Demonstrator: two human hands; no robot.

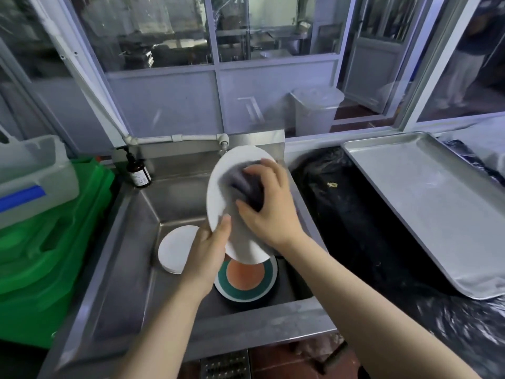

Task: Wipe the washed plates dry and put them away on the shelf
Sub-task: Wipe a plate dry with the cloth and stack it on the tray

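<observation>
Drying step: left hand (pixel 207 247) grips white plate (pixel 218 192) by its lower rim, tilted above sink (pixel 131 242); right hand (pixel 269 203) presses dark cloth (pixel 246 184) on its face. Next probably: flip plate, wipe back, then shelve. Shelf not visible.

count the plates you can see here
3 at least: a white round plate held over the steel sink, a small white stack on its floor whose number is unclear, and an orange-and-green plate beneath.
</observation>
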